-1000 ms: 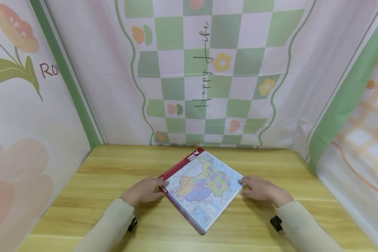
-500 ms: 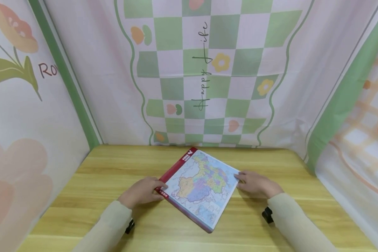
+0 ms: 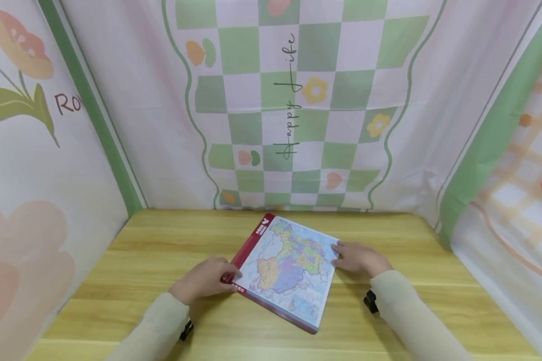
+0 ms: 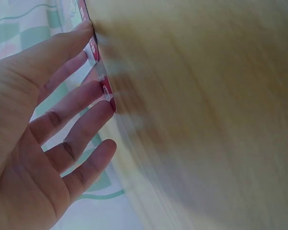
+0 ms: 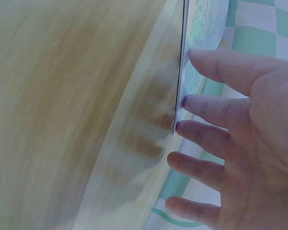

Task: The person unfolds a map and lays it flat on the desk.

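Note:
A flat square map board point(image 3: 293, 263) lies turned at an angle on the wooden table, a colourful map of China on its face and red bands along its left and near edges. At its left corner my left hand point(image 3: 207, 278) holds on, the index finger lying over the face and the thumb at the near edge. In the left wrist view, the little finger point(image 4: 105, 148) is free of it. My right hand point(image 3: 359, 258) touches the right edge by the far corner. Its fingers are fairly straight and spread, fingertips point(image 5: 186, 100) right at the thin rim.
The wooden table point(image 3: 162, 235) reaches back to a curtain point(image 3: 280, 115) with green and white checks and "Happy Life" lettering. Printed cloth also hangs at the left and right sides. Black wrist straps show under both sleeves.
The map board has turned counter-clockwise: its far corner swung left, its near corner right. My right hand has moved left and slightly away with the edge; the left hand has stayed at its corner.

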`<move>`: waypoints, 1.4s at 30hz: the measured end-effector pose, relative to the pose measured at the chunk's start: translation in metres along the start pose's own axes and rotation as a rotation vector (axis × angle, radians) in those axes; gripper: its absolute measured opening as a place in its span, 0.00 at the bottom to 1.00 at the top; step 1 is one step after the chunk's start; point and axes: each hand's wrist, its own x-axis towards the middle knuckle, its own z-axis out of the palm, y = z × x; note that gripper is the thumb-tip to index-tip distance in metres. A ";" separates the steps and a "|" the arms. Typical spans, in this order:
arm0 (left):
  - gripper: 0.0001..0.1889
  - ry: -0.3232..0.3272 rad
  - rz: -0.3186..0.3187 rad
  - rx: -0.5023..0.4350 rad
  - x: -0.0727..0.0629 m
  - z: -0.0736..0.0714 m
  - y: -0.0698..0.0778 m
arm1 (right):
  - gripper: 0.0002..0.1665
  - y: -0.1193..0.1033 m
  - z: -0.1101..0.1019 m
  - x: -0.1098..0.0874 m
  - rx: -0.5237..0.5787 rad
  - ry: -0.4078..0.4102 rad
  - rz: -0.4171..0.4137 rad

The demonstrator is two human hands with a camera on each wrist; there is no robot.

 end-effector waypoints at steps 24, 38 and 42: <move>0.16 -0.046 0.014 -0.078 0.002 0.001 0.004 | 0.38 0.007 0.010 0.003 0.097 0.065 -0.153; 0.14 -0.037 -0.042 -0.053 0.020 0.002 -0.007 | 0.38 -0.003 0.010 -0.025 0.167 0.014 -0.181; 0.17 -0.022 -0.076 -0.021 0.027 0.003 -0.008 | 0.38 -0.005 0.011 -0.031 0.168 0.004 -0.195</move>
